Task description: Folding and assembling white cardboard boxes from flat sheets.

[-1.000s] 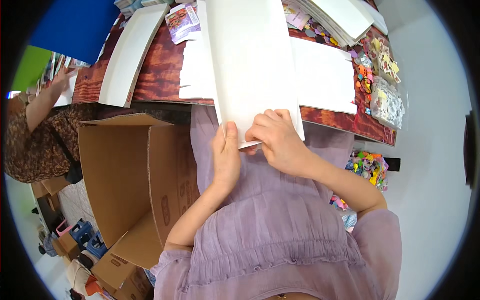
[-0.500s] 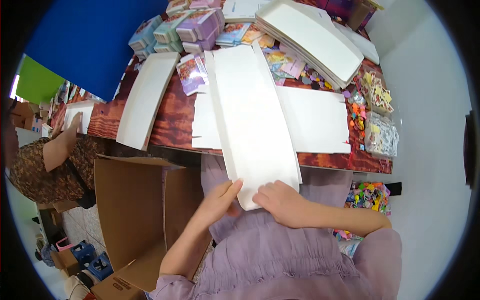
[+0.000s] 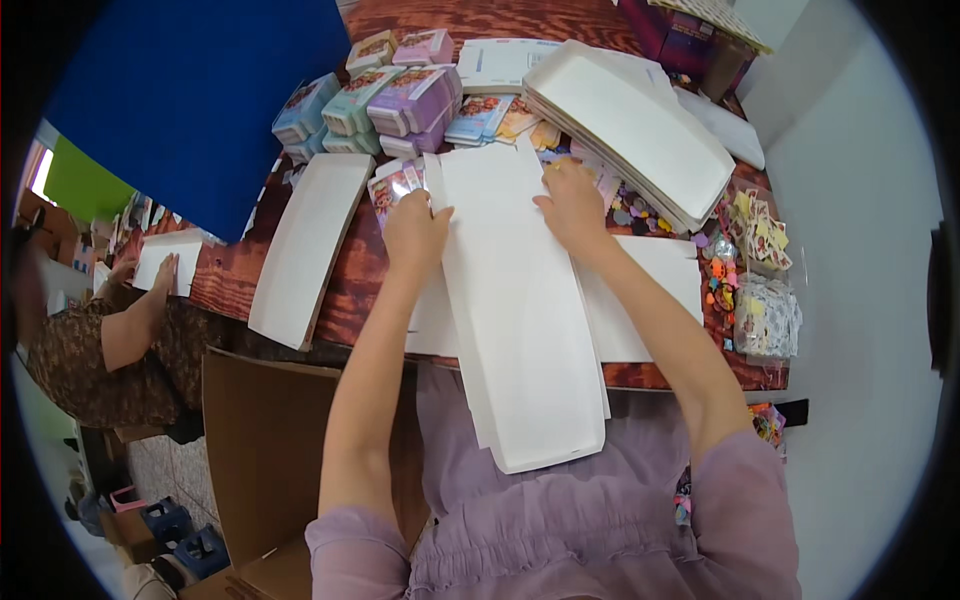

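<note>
A long white cardboard tray (image 3: 520, 330) lies in front of me, its near end folded up and overhanging the table edge, its far end flat with loose flaps. At the far left corner my left hand (image 3: 415, 237) is closed on the side edge, thumb toward the inside. My right hand (image 3: 577, 207) grips the opposite side edge near the far right corner, its fingers partly hidden. Beneath the tray, a flat white cardboard blank (image 3: 650, 295) lies crosswise. To the left rests a folded white tray (image 3: 312, 250).
Stacked white trays (image 3: 630, 125) lean at the back right, near small colourful pieces (image 3: 722, 280) and clear packs (image 3: 768, 318). Pastel boxes (image 3: 415, 100) are piled at the back. An open brown carton (image 3: 265, 460) stands below left. At far left, another person's hand (image 3: 160, 280) touches white card.
Both hands have moved from the tray's near end to its far end, with the arms stretched forward. The near end now looks folded up. My view has shifted slightly.
</note>
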A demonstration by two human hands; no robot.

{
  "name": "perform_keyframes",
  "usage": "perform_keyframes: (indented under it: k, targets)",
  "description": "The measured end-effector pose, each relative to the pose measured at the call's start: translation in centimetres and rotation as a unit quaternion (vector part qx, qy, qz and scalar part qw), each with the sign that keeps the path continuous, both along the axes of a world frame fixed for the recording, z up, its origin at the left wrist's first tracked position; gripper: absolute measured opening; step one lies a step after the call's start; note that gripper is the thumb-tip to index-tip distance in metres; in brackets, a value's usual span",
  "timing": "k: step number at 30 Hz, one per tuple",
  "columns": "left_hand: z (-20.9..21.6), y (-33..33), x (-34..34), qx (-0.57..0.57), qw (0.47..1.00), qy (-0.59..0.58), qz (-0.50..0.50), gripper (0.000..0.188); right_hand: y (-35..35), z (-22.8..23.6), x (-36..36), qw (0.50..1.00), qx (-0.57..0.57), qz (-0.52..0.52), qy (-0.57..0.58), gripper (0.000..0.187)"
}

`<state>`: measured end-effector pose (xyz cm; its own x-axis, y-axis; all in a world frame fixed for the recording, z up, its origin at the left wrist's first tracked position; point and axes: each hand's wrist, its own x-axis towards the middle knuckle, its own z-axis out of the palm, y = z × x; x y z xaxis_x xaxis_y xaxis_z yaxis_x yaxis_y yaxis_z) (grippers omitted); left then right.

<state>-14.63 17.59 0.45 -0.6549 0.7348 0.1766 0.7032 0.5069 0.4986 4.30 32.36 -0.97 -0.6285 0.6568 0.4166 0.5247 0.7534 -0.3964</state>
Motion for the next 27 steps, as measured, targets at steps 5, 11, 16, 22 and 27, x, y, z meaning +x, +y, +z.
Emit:
perform_keyframes:
  k: [5,11,16,22,27]
  targets:
    - [-2.6,-1.4,1.4,0.111,0.98,0.164,-0.023,0.036,-1.0,-0.3,-0.2,1.0,0.024,0.005,-0.01,0.041]
    - [-1.6,-2.1,3.3,0.199,0.978,0.053,-0.026,0.026,0.1,-0.5,0.5,0.994,0.09,0.055,-0.037,0.039]
    - [-1.5,-3.3,3.0,0.145,0.983,-0.111,-0.03,0.022,-0.8,2.9,0.5,0.996,0.038,0.026,-0.077,0.026]
    - [-1.9,-1.4,4.0,0.186,0.97,-0.155,0.001,0.028,-1.5,1.9,-0.5,0.993,-0.094,0.036,-0.059,0.023]
    - [-0.3,-0.8,3.9,0.06,0.996,-0.053,-0.046,0.031,0.7,1.0,1.8,0.99,-0.134,0.04,0.015,0.029]
